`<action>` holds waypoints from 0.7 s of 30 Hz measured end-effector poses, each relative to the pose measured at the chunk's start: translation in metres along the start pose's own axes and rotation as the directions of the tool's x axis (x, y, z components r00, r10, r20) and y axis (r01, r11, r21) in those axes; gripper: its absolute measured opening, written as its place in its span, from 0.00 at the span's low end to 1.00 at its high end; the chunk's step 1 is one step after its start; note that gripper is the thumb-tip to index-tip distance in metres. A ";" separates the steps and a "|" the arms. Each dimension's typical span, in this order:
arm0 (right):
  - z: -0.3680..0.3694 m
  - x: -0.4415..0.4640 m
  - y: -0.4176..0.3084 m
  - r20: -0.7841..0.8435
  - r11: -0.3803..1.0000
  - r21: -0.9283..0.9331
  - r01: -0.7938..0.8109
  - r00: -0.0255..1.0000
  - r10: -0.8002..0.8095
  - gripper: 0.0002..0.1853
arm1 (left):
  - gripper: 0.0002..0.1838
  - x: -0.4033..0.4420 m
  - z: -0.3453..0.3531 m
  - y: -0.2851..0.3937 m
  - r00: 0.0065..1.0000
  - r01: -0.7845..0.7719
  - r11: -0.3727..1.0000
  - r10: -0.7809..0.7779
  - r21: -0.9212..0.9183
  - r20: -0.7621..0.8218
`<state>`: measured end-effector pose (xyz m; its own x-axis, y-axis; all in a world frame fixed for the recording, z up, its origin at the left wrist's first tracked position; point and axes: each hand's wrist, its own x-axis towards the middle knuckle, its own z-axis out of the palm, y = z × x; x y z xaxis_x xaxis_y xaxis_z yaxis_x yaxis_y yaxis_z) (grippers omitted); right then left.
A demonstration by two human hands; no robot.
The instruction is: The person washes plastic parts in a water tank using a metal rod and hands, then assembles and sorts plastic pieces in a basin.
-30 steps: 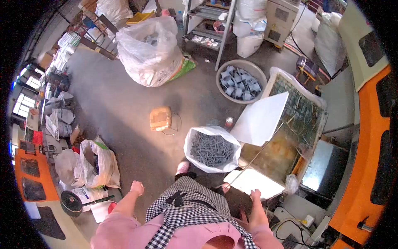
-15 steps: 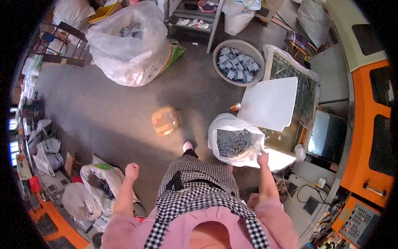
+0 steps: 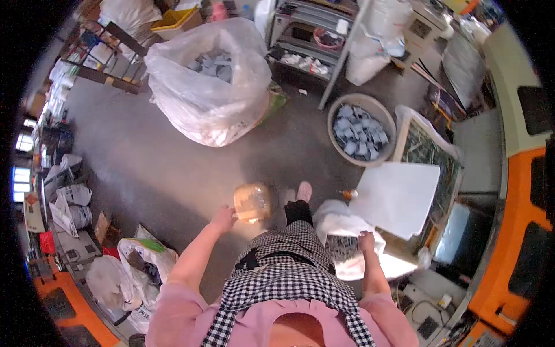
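Observation:
My left hand is at the left edge of a squat bundle wrapped in brown tape on the floor. Its fingers look loosely stretched; I cannot tell whether they touch the bundle. My right hand is closed in a fist above the right rim of a white sack. Whether it grips the plastic is unclear. Thin grey strips lie inside this sack, partly covered by its folded edge.
A tub of grey plastic pieces and a white board are to the right. A large clear bag stands ahead. Orange machines line the right side; open sacks stand on the left.
My body has moved forward, with one pink shoe stepping ahead. My left hand has come close to the taped bundle. The white sack is now nearer my body and its rim is partly folded over.

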<state>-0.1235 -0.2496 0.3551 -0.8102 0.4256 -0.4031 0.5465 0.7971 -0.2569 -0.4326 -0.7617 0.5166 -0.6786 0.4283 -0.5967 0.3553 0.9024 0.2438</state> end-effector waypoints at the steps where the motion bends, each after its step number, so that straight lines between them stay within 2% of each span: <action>1: -0.014 0.025 -0.013 -0.019 0.998 0.058 -0.021 1.000 0.022 0.10 | 0.16 0.022 -0.010 0.002 1.000 0.018 1.000 -0.018 -0.007 -0.017; 3: -0.049 0.080 -0.049 0.066 0.978 0.132 -0.164 0.985 0.157 0.11 | 0.18 0.076 -0.034 -0.005 0.996 0.016 0.997 -0.023 -0.076 -0.090; 5: -0.077 0.144 -0.080 0.165 0.986 -0.083 0.145 0.978 -0.130 0.12 | 0.21 0.118 -0.064 -0.004 0.994 0.042 0.998 -0.047 -0.054 -0.094; 6: -0.032 0.199 -0.066 0.117 0.989 -0.071 0.128 0.986 -0.119 0.12 | 0.24 0.139 -0.074 -0.004 0.994 0.055 0.997 -0.060 -0.050 -0.097; 8: -0.094 0.265 -0.141 0.275 0.919 -0.139 0.369 0.906 -0.322 0.13 | 0.29 0.193 -0.084 -0.020 0.982 0.053 0.999 -0.050 0.012 -0.181; 9: -0.123 0.292 -0.185 0.267 0.880 -0.198 0.432 0.887 -0.376 0.13 | 0.30 0.210 -0.109 -0.017 0.958 0.055 0.998 -0.053 0.000 -0.280; 10: -0.125 0.325 -0.223 0.185 0.898 -0.139 0.418 0.901 -0.391 0.14 | 0.31 0.224 -0.146 -0.011 0.925 0.058 0.998 -0.057 -0.007 -0.376; 12: -0.129 0.390 -0.300 0.018 0.910 -0.013 0.415 0.910 -0.414 0.17 | 0.32 0.265 -0.226 -0.009 0.878 0.118 0.978 -0.185 -0.173 -0.443; 14: -0.188 0.420 -0.407 0.115 0.707 -0.202 0.677 0.734 -0.670 0.17 | 0.32 0.315 -0.283 -0.032 0.787 0.144 0.981 -0.195 -0.132 -0.586; 16: -0.180 0.460 -0.490 -0.110 0.748 -0.041 0.663 0.741 -0.663 0.16 | 0.31 0.364 -0.330 -0.059 0.783 0.206 0.973 -0.226 -0.102 -0.579; 18: -0.190 0.490 -0.572 -0.126 0.628 -0.086 0.773 0.617 -0.777 0.16 | 0.30 0.402 -0.349 -0.094 0.785 0.272 0.959 -0.266 -0.073 -0.560; 20: -0.164 0.533 -0.637 -0.233 0.439 -0.102 0.893 0.408 -0.883 0.16 | 0.30 0.437 -0.356 -0.143 0.845 0.299 0.926 -0.146 0.229 -0.515; 21: -0.169 0.541 -0.674 -0.229 0.382 -0.188 0.905 0.338 -0.913 0.17 | 0.30 0.443 -0.362 -0.162 0.849 0.304 0.926 -0.157 0.223 -0.505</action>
<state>-0.9660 -0.4840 0.4588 -0.8214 -0.4856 0.2991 -0.5638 0.7703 -0.2980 -1.0238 -0.7014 0.4891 -0.9564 0.2451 -0.1589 0.2659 0.9556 -0.1267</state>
